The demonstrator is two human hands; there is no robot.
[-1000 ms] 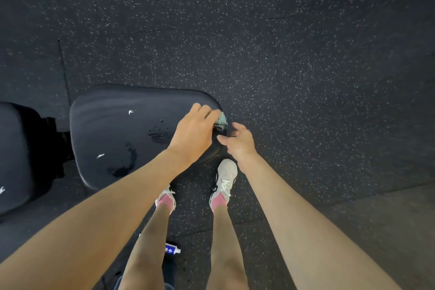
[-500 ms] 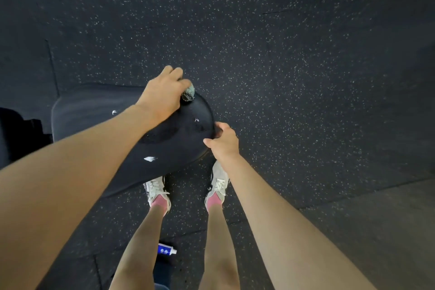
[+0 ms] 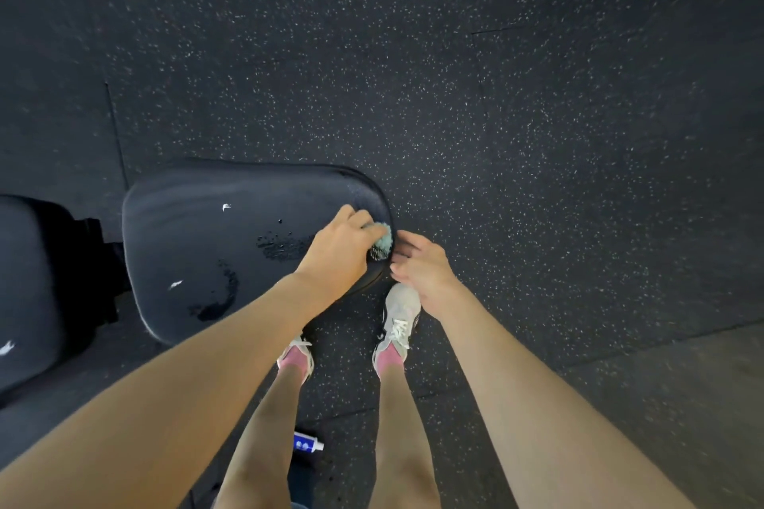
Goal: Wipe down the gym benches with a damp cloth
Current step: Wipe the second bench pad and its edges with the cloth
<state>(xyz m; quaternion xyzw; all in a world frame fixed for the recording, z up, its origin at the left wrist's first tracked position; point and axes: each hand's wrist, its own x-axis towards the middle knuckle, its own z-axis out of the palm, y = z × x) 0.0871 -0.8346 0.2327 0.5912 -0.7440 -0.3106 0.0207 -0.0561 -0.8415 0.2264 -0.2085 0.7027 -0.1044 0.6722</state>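
- Cloth [image 3: 382, 245]: pale green, bunched small, at the rounded right end of the bench pad, pressed onto its top surface near the rim.
- Left hand [image 3: 341, 250]: we log it lying over the cloth, fingers curled around it and gripping; only one tuft of the cloth shows past the fingertips.
- Right hand [image 3: 419, 267]: just beside the pad's end and the cloth, fingers loosely bent and holding nothing; we cannot tell whether it touches the rim.
- Bench pad [image 3: 198, 236]: black and rounded, with two small white marks on top.
- Wet patches [image 3: 285, 246]: dark beaded streaks near the left wrist, and another towards the near edge.
- Second pad [image 3: 25, 281]: black, at the far left, apart from the first across a gap.
- Shoes [image 3: 399, 318]: pale, laced, worn with pink socks, standing below the pad's end.
- Small tube [image 3: 308, 443]: blue and white, lying on the floor between the legs.
- Floor [image 3: 496, 136]: dark speckled rubber matting.
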